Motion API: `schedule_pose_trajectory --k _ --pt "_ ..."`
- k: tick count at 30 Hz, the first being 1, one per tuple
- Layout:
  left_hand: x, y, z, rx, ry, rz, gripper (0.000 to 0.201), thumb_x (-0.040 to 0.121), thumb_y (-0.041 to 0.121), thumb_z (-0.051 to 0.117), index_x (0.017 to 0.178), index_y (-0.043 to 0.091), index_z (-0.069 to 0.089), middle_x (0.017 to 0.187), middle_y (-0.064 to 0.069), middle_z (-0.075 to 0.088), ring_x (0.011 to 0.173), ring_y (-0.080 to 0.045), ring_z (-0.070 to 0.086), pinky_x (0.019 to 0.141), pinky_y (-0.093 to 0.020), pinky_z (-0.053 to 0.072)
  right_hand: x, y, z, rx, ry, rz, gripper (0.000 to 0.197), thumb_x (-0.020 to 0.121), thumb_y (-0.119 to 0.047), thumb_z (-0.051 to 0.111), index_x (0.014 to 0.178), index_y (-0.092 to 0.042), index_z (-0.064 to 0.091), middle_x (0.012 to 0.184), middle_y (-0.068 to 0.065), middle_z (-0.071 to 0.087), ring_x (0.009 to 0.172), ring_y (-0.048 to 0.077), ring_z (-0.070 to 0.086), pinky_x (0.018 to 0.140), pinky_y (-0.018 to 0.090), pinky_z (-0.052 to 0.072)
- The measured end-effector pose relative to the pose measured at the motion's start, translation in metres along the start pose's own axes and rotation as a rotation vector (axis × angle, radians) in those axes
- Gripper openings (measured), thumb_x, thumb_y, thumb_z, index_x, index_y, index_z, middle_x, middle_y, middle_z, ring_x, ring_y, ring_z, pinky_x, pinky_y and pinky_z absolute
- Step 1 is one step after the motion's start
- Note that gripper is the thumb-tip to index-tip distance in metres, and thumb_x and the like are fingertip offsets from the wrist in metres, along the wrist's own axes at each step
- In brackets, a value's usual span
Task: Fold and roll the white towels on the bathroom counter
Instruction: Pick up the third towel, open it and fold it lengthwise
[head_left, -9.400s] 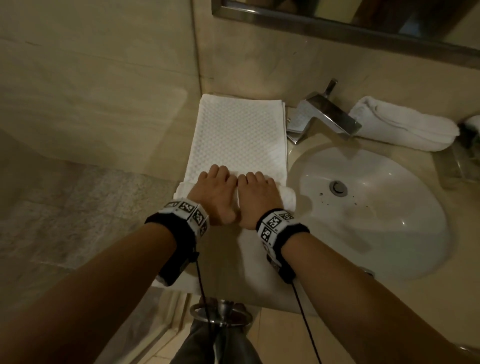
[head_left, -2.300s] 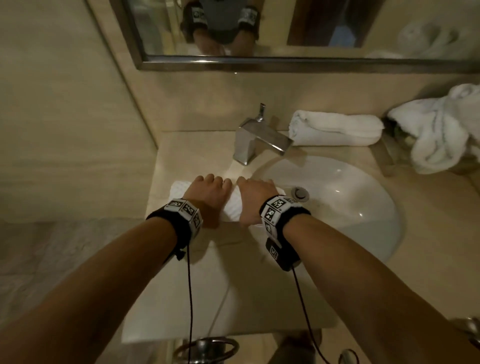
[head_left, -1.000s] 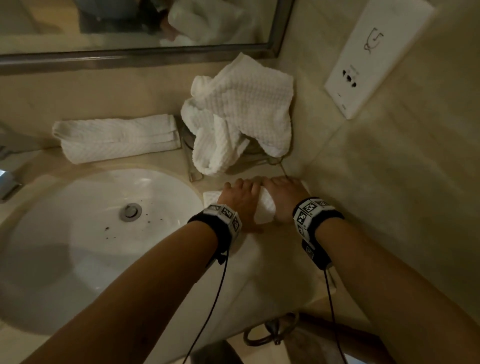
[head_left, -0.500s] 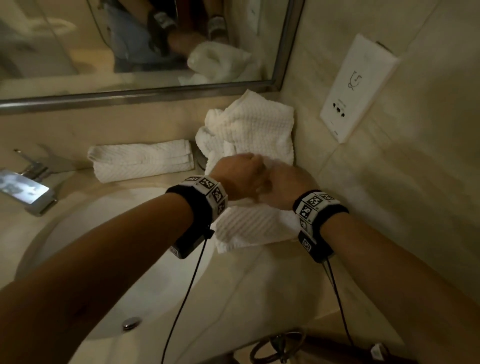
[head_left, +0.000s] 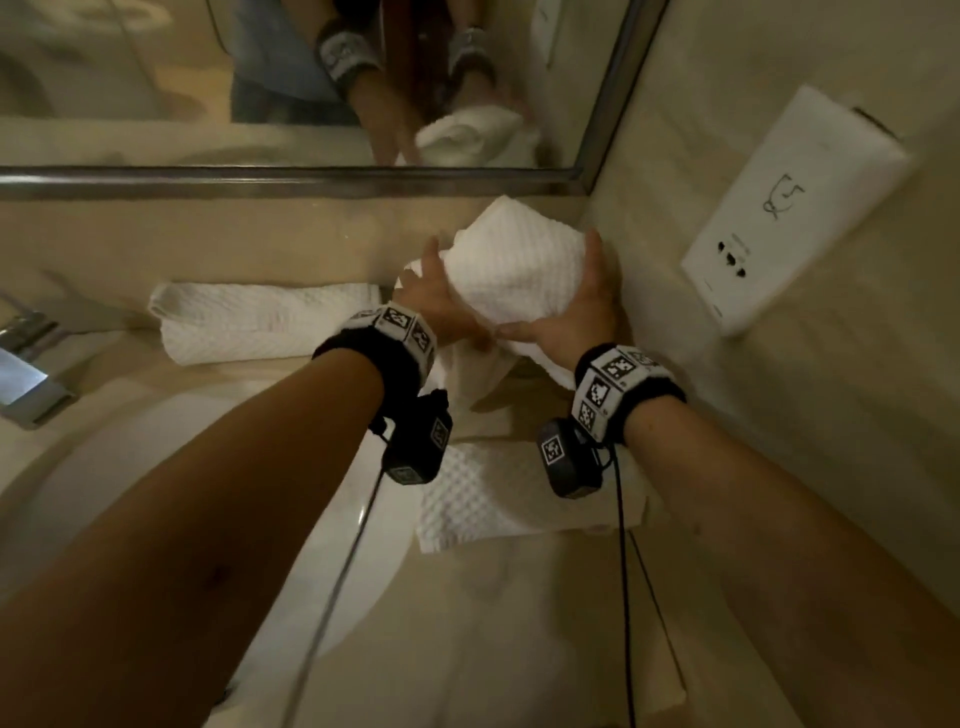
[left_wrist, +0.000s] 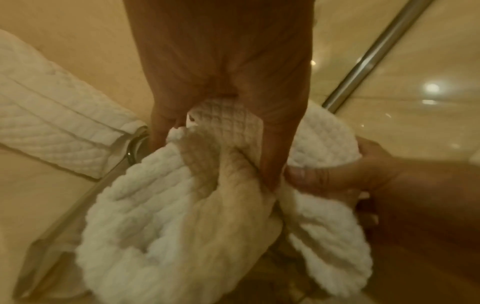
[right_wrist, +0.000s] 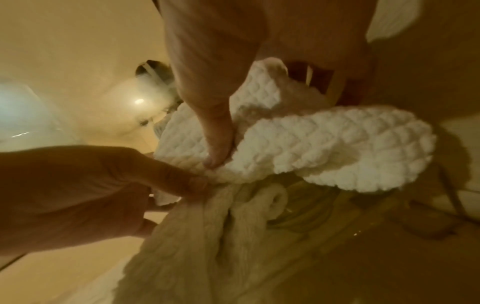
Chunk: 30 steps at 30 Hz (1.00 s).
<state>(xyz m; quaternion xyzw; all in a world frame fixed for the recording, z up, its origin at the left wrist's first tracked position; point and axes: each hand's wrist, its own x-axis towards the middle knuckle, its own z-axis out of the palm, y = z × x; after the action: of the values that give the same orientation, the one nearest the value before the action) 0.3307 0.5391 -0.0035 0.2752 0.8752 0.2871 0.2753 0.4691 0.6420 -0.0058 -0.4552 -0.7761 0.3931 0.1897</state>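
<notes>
A crumpled white towel is held up in the back right corner of the counter, under the mirror's corner. My left hand grips its left side, with thumb and fingers curled into the cloth. On the right side my right hand holds it, thumb pressed into a fold. Part of the towel hangs down between the hands. A rolled towel lies on the counter below my wrists. Another rolled towel lies along the back wall behind the sink.
The white sink basin fills the lower left, with the chrome faucet at the left edge. A white socket plate is on the right wall. The mirror frame runs above. A metal tray rim shows under the held towel.
Both hands left the rolled towel on the counter, reached back to the corner and took hold of the crumpled towel, which is now raised. The head view tilted up slightly.
</notes>
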Motion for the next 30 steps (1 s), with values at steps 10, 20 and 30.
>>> schedule_pose_trajectory --k 10,20,30 --pt "-0.03 -0.014 -0.027 -0.477 0.377 0.08 0.051 0.05 0.031 0.069 0.092 0.012 0.049 0.087 -0.005 0.06 0.089 -0.021 0.061 0.071 -0.035 0.05 -0.038 -0.04 0.023 0.289 0.272 -0.139 0.081 0.054 -0.026 0.087 0.12 -0.028 0.04 0.12 -0.003 0.058 0.106 0.017 0.058 0.086 0.037 0.054" --pt "-0.097 -0.042 -0.103 -0.818 0.657 0.106 0.035 0.053 0.029 0.055 0.079 0.006 0.057 0.079 -0.017 0.066 0.075 -0.032 0.065 0.067 -0.053 0.055 -0.125 -0.134 0.03 0.445 0.267 -0.3 0.079 0.05 -0.025 0.092 0.115 -0.025 0.048 0.101 -0.017 0.061 0.087 -0.001 0.061 0.072 0.022 0.056" --pt "-0.241 -0.171 -0.181 -0.834 0.624 0.064 0.031 0.048 0.023 0.055 0.078 0.017 0.054 0.072 -0.014 0.067 0.072 -0.032 0.067 0.063 -0.051 0.057 -0.283 -0.196 0.109 0.392 0.191 -0.308 0.08 0.05 -0.026 0.093 0.114 -0.02 0.045 0.097 -0.017 0.058 0.081 0.0 0.058 0.07 0.023 0.054"
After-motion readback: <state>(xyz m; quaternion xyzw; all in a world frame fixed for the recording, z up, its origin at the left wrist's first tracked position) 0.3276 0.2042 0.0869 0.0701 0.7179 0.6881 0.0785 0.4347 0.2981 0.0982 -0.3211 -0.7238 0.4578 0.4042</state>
